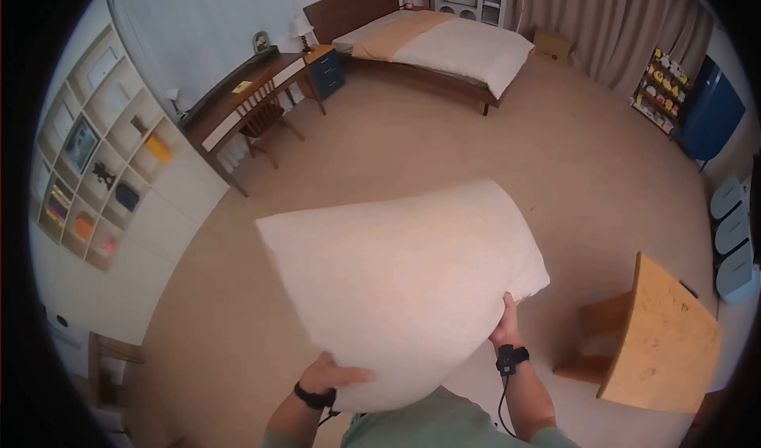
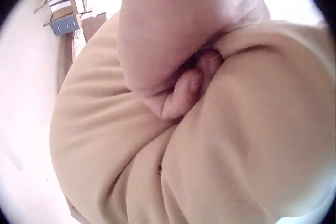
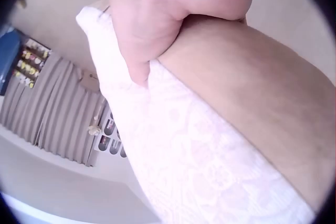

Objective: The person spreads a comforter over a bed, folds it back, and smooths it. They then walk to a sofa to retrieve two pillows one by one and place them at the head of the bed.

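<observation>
A large pillow [image 1: 396, 282], pale on top, is held up in front of the body and spans the middle of the head view. Its underside [image 2: 105, 129] is tan and creased in the left wrist view. My left hand [image 1: 331, 373] grips the near left edge, thumb on top and fingers curled into the cloth below. At the right edge, my right hand [image 1: 506, 321] pinches the pillow near a corner, thumb over the pale patterned side [image 3: 194, 155]; its other fingers are mostly hidden.
A wooden stool-like piece [image 1: 666, 337] stands close on the right. Farther off are a bed [image 1: 460, 48], a desk [image 1: 238, 103] with a chair [image 1: 261, 115], and a white shelf unit [image 1: 151, 210] along the left wall. Light blue bins [image 1: 733, 234] line the right side.
</observation>
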### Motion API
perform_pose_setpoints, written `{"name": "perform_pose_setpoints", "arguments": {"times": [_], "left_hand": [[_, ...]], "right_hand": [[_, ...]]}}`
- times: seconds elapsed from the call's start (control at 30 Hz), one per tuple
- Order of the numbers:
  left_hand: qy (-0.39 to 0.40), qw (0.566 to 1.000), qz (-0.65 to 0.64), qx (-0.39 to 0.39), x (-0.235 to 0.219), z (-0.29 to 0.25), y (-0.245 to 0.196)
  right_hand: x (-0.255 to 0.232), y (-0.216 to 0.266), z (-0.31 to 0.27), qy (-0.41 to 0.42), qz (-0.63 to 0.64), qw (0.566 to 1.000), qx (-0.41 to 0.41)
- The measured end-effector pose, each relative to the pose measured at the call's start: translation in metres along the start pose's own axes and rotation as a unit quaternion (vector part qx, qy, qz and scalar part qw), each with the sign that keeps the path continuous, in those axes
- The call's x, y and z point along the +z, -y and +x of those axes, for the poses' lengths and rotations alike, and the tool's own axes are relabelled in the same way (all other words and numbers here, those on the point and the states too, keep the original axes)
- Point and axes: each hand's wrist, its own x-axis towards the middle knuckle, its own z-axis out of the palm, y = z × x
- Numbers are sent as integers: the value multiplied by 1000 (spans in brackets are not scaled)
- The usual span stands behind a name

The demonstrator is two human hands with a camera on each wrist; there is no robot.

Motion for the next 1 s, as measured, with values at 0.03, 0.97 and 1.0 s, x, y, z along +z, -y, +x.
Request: {"name": "perform_pose_setpoints", "arguments": {"times": [0.03,0.97,1.0], "left_hand": [[45,998,46,-18,-8,28,-5],[-213,940,-111,-242,-92,702,-165],[-208,935,-157,-240,-108,718,-153]], "right_hand": [[3,6,9,-4,-5,1000,-10],[308,381,607,-240,-281,892,-261],[334,386,625,-214,-268,901,-264]]}}
